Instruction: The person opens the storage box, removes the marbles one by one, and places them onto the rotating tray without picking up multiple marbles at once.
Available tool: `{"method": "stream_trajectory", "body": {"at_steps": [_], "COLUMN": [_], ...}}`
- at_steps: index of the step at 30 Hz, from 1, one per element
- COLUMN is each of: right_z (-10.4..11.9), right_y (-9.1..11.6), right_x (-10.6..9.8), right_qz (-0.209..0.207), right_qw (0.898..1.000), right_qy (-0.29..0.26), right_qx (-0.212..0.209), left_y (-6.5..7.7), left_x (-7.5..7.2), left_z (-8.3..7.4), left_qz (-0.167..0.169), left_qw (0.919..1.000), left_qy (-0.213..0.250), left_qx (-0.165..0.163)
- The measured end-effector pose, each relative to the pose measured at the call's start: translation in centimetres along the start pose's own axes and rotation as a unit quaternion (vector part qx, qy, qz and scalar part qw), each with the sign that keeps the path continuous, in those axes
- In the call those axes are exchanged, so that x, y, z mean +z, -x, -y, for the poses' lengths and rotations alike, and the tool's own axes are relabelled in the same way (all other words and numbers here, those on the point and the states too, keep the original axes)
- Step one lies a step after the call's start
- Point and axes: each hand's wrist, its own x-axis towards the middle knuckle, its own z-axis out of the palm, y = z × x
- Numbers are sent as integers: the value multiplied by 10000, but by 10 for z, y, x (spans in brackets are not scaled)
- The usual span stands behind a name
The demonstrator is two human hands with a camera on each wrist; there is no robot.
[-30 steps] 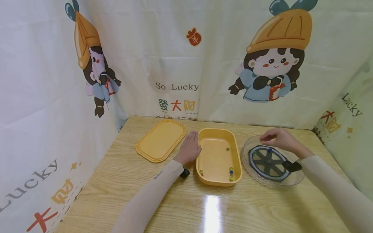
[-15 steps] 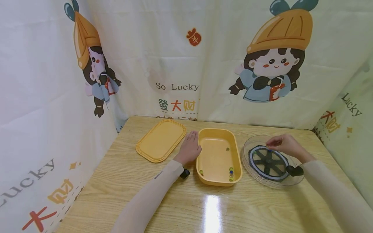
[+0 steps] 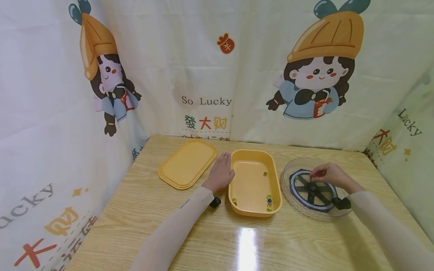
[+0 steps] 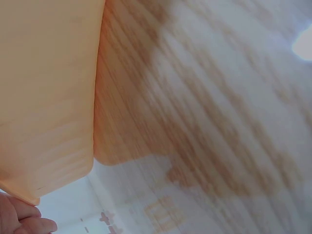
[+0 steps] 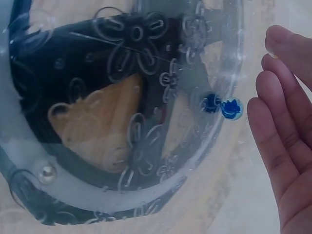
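The step in hand looks like picking marbles out of the clear glass plate point(image 3: 317, 190) at 3 o'clock on the wooden surface point(image 3: 217, 241). The right hand point(image 3: 328, 175) hovers over the plate's far rim with thumb and fingertips drawn together, but I cannot tell whether they pinch anything; the wrist view shows only relaxed fingers point(image 5: 273, 131) just beside a blue marble point(image 5: 232, 108) lying near the plate's edge. The left hand point(image 3: 222, 174) rests flat and released against the left wall of the yellow tub point(image 3: 255, 182), which sits at the centre and holds a few marbles point(image 3: 269, 201) toward its near right corner. The yellow lid point(image 3: 187, 162) lies at 10 o'clock, just beside that hand. The next move probably calls for a fine pinch on a small, rolling ball. The black spoked pattern point(image 3: 312, 188) under the glass makes marbles hard to pick out, and the left wrist view is blurred.
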Motion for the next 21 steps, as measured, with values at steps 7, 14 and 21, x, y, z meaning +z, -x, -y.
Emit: {"method": "stream_trajectory", "body": {"at_steps": [7,14,21], "right_z": [-4,-7,-11], "right_y": [0,0,1], "right_x": [6,8,9], "right_qz": [122,216,357], "right_qw": [9999,9986,9972], "right_qy": [-58,-247,-311], "right_qx": [-104,-421,-582], "left_y": [0,0,0], "left_x": [0,-1,-2], "left_z": [0,-1,-1], "left_qz": [-13,-1,10], "left_qw": [10000,9999,10000], "left_qy": [-12,-127,-57], "left_qx": [-10,-5,-9]}}
